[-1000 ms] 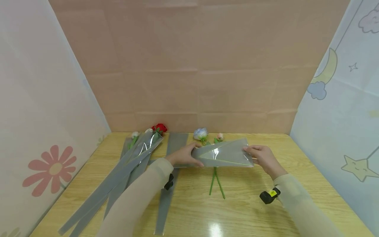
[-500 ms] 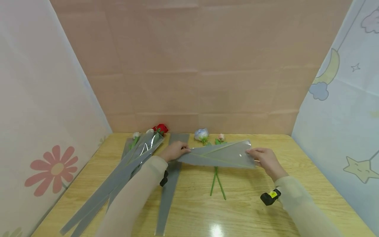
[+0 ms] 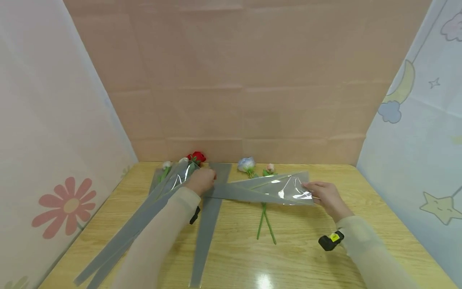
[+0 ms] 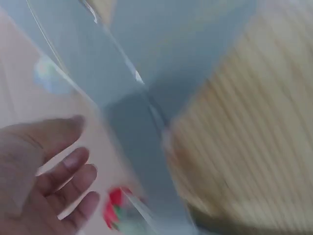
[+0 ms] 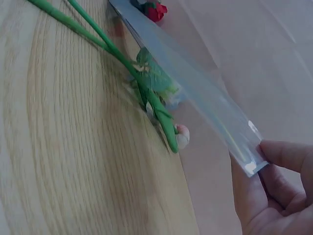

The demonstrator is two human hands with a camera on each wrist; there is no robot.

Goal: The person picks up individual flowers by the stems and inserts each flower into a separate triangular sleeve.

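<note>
My right hand pinches the wide end of a flat, clear-grey flower sleeve. In the right wrist view the thumb and fingers grip the sleeve's corner. The sleeve lies crosswise over two crossed green stems, its narrow end pointing left. A pale blue flower and a pink bud show beyond it. My left hand is by the sleeve's narrow end, over the wrapped flowers; in the left wrist view its loosely bent fingers hold nothing.
On the left lie long grey sleeves with a red rose and a white bud. Another flat sleeve stretches along the table beneath the held one. A pink-beige backdrop stands behind.
My left hand has slid left along the sleeve and come off its narrow end. The right hand has stayed nearly in place, and the sleeve now shows more of its length, shifted slightly right.
</note>
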